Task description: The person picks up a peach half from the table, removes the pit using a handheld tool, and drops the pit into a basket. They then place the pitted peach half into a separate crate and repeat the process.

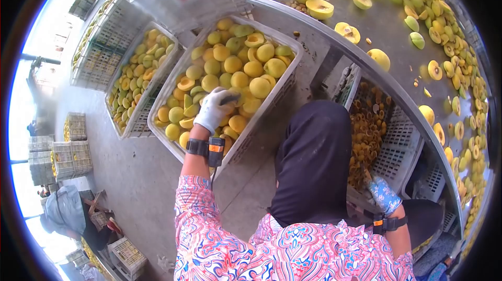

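My left hand [215,108], in a white glove, reaches into a white crate [253,129] full of yellow-green fruit [239,79]. Its fingers are bent around something among the fruit that I cannot make out. My right hand [384,196], in a blue patterned glove, is low at the right beside my knee, near a crate of dark orange fruit pieces [366,129]. The fingers close round a small tool [367,174], whose shape is mostly hidden.
A metal table [387,35] with halved fruit curves along the right. More fruit crates [141,77] stand at the left, and stacked crates [70,159] lie farther off. Another person [65,210] bends at the lower left.
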Action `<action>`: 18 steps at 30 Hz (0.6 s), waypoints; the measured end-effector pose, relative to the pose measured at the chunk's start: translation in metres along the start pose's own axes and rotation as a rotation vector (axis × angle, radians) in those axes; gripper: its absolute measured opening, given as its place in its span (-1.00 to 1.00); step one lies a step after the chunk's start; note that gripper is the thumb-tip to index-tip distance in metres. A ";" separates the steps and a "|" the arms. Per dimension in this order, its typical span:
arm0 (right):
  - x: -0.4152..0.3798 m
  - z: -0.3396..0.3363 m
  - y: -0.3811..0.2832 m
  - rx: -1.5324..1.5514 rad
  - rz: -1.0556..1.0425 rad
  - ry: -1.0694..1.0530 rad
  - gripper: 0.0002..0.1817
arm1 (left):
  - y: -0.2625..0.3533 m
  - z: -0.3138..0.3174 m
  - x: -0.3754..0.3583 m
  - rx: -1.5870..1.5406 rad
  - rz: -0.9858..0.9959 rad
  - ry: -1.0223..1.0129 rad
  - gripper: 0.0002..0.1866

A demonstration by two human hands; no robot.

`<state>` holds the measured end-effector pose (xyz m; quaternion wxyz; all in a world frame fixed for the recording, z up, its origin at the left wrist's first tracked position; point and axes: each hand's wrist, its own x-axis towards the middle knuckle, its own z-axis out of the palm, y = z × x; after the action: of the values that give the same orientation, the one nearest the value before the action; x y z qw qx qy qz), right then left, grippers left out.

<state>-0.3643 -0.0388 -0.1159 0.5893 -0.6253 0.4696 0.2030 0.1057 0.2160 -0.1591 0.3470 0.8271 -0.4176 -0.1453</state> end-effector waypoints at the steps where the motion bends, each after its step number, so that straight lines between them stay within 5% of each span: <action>1: 0.000 0.000 0.000 -0.027 -0.008 0.013 -0.70 | -0.002 0.003 -0.003 0.026 0.003 0.048 -0.72; 4: 0.000 0.002 -0.002 -0.009 -0.036 0.020 -0.70 | -0.001 0.013 -0.016 0.170 -0.009 0.229 -0.66; 7: -0.005 0.006 -0.017 0.036 0.057 0.011 -0.70 | -0.018 0.022 -0.013 -0.183 -0.415 0.508 -0.62; 9: 0.008 -0.004 0.019 -0.222 -0.163 -0.027 -0.69 | -0.017 0.018 -0.008 -0.058 -0.312 0.378 -0.53; 12: 0.007 0.001 0.008 -0.157 -0.037 -0.034 -0.72 | -0.004 0.023 0.001 0.293 -0.083 0.079 -0.47; 15: 0.005 0.004 -0.007 -0.111 0.006 -0.010 -0.76 | 0.010 0.018 0.008 0.222 -0.172 0.095 -0.53; 18: 0.004 0.008 -0.009 -0.028 0.023 -0.008 -0.78 | -0.025 0.007 0.015 0.140 -0.084 0.333 -0.66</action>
<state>-0.3523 -0.0339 -0.1155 0.5799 -0.6273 0.4716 0.2187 0.1264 0.2114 -0.1807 0.3466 0.8786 -0.3284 0.0088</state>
